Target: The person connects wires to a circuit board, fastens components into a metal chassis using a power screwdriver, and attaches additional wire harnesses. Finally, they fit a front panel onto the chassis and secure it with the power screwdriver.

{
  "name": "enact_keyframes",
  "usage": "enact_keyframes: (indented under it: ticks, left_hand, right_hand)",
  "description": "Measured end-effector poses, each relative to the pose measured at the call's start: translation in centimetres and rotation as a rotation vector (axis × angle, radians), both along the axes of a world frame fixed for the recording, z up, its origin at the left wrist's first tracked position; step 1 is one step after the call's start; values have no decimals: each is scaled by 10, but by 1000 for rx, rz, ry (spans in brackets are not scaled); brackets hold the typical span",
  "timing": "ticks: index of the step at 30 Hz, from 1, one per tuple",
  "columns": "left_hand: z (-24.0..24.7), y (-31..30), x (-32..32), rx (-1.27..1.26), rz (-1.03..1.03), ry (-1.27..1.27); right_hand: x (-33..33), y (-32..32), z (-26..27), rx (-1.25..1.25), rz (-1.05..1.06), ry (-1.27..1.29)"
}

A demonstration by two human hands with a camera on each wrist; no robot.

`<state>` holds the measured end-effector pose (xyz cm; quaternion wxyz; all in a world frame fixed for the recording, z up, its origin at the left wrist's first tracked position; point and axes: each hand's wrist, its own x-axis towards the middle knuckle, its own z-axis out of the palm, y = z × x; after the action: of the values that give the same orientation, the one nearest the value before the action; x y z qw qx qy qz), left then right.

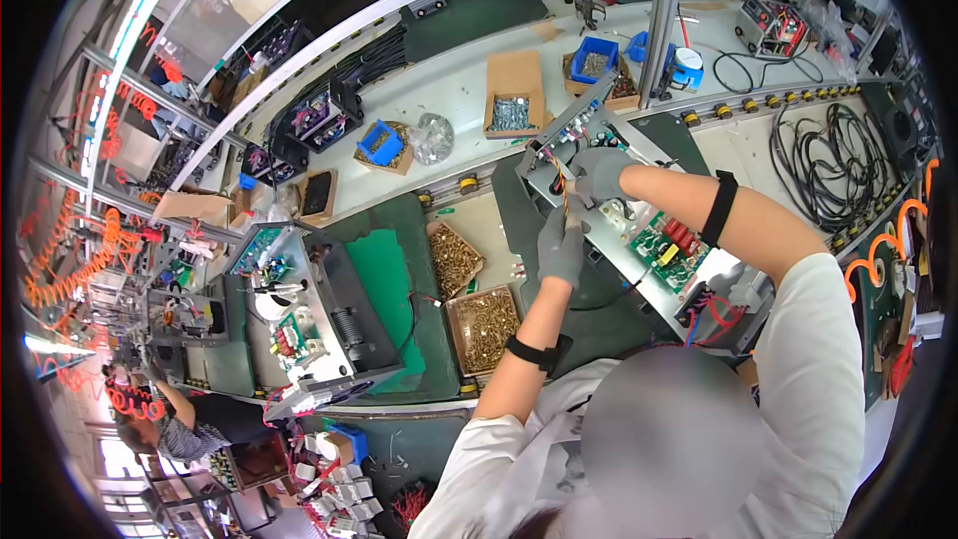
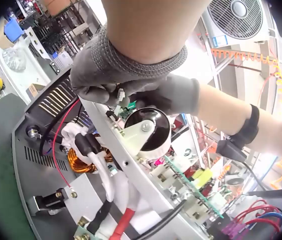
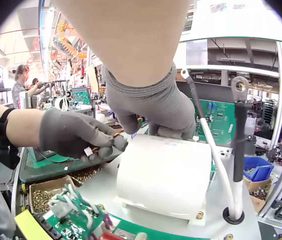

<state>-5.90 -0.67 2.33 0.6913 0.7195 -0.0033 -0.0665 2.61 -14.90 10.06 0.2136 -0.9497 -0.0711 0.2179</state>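
Note:
Grey-gloved, my left hand (image 1: 561,248) pinches a thin orange, black and yellow wire bundle (image 1: 564,190) over an opened metal unit (image 1: 639,284). A small white connector (image 3: 88,151) sticks out beside its fingers in the right wrist view. My right hand (image 1: 603,176), also gloved, is close by with fingers curled at the same wires, behind the large white cylinder (image 3: 163,175); its fingertips are partly hidden. The left wrist view shows both hands above the unit's edge, the right one (image 2: 173,95) behind the cylinder's dark end (image 2: 148,131).
Left on the bench stands a second opened unit (image 1: 339,324). Boxes of brass parts (image 1: 486,329) lie between the units. Behind are a carton of screws (image 1: 512,105), blue bins (image 1: 595,58) and coiled black cables (image 1: 828,165). Another person (image 1: 190,429) works at far left.

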Motion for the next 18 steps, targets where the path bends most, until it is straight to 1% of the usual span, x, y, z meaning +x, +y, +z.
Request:
enact_keyframes:
  ticks: [1, 2, 4, 5, 7, 8, 10, 11, 13, 14, 15, 16, 17, 18]
  left_hand:
    - [3, 3, -3, 10, 1, -31]
    - [7, 5, -6, 0, 0, -37]
    - [12, 8, -8, -109, 94, -84]
    - [15, 11, -7, -117, 92, -88]
    - [21, 20, -3, -302, 109, 13]
    - [22, 24, -1, -307, 108, 14]
    - [22, 29, 2, -419, 146, 63]
    - [19, 29, 1, -426, 149, 64]
    - [13, 28, -3, -117, 63, -180]
    - [11, 26, -7, -121, 69, -178]
    - [14, 23, -12, 8, -29, -166]
    - [16, 20, -16, 137, -127, -152]
    - [16, 17, -17, 135, -123, -149]
    - [15, 13, -18, 136, -133, -138]
  right_hand:
    - [2, -1, 4, 124, -47, 124]
    - [1, -2, 4, 114, -48, 118]
    - [-2, -3, 2, 99, 55, 56]
    - [-3, -2, 1, 92, 53, 51]
    - [-6, -2, 0, -15, 109, 38]
    - [-5, -3, 1, -20, 108, 39]
    - [-5, -6, 3, -44, 55, 27]
    - [-6, -8, 3, -51, 58, 29]
    - [-14, -5, 12, 416, -152, 204]
    - [-17, -4, 18, 387, -132, 276]
    - [-21, -3, 15, 383, -128, 280]
    - [-25, -3, 11, 359, -58, 212]
    - [-27, -4, 8, 337, 11, 143]
    - [-28, -4, 11, 217, 53, 104]
